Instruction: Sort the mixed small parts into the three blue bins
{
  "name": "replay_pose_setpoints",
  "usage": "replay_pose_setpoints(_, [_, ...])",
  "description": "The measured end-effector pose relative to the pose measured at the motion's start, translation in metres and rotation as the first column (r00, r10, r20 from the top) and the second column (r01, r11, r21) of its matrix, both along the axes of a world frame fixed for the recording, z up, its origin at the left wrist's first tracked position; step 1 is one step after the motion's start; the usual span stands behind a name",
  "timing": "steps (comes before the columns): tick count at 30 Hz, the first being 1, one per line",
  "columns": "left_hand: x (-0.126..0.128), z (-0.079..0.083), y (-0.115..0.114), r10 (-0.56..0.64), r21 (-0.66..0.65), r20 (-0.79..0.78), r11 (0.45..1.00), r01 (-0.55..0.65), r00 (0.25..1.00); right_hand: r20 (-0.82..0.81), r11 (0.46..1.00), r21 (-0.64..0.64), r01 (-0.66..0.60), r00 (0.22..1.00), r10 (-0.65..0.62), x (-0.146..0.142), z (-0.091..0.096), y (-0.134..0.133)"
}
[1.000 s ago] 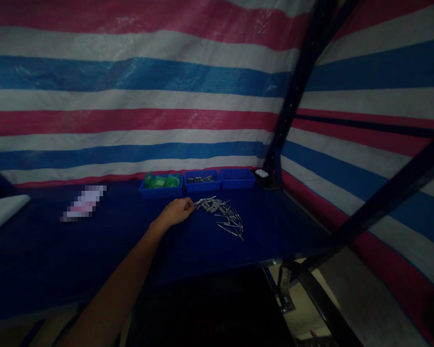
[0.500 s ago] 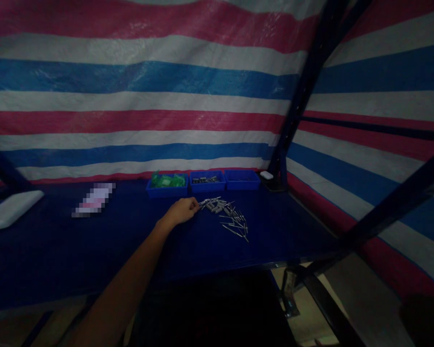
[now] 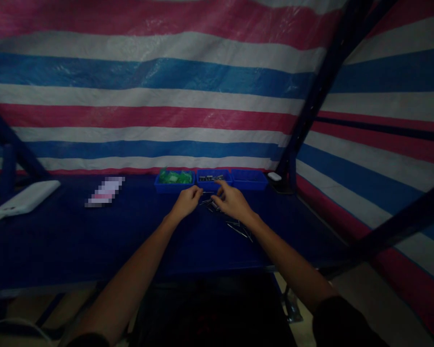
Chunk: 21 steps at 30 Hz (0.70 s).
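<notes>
A heap of thin metal pins (image 3: 238, 226) lies on the dark blue table (image 3: 130, 231). My left hand (image 3: 187, 201) rests at the heap's left end with its fingers curled in a pinch; what they hold is too small to see. My right hand (image 3: 232, 200) reaches over the heap from the right, fingers bent down onto the pins, covering much of the pile. Behind the hands stand three small blue bins: one with green pieces (image 3: 174, 179), one with metal parts (image 3: 212, 178), one (image 3: 249, 179) whose contents I cannot see.
A white flat device (image 3: 25, 198) lies at the table's left end, a blurred pink-white card (image 3: 106, 192) beside it. A small white object (image 3: 274, 176) sits by the dark rack post (image 3: 311, 111). Striped tarpaulin walls close the back and right.
My right hand has come into view and reached onto the pin heap. My left hand stays at the heap's left end. The view has shifted left.
</notes>
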State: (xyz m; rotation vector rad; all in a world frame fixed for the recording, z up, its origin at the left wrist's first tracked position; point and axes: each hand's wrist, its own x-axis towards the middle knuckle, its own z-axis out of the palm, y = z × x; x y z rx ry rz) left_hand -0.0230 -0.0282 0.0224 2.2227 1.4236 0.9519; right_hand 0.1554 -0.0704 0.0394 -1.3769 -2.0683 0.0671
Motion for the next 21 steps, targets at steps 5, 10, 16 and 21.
replay_pose_setpoints(5, [0.004,0.002,-0.002,-0.049,-0.049,0.101,0.997,0.054,0.994,0.15,0.997,0.057,-0.052,0.988,0.043,-0.006,-0.005,0.014])
replay_pose_setpoints(10, [0.005,0.003,-0.004,-0.056,-0.021,0.087,0.998,0.058,0.995,0.242,0.985,0.14,-0.096,0.969,0.06,-0.003,-0.002,0.013])
replay_pose_setpoints(16, [-0.004,-0.005,0.0,-0.252,-0.067,-0.166,0.967,0.244,0.953,-0.013,0.933,0.224,0.282,0.958,-0.287,0.033,0.005,0.034])
replay_pose_setpoints(21, [-0.007,-0.011,0.001,-0.306,-0.049,-0.391,0.949,0.312,0.868,-0.003,0.76,0.046,0.648,0.761,-0.649,0.074,0.006,0.049])
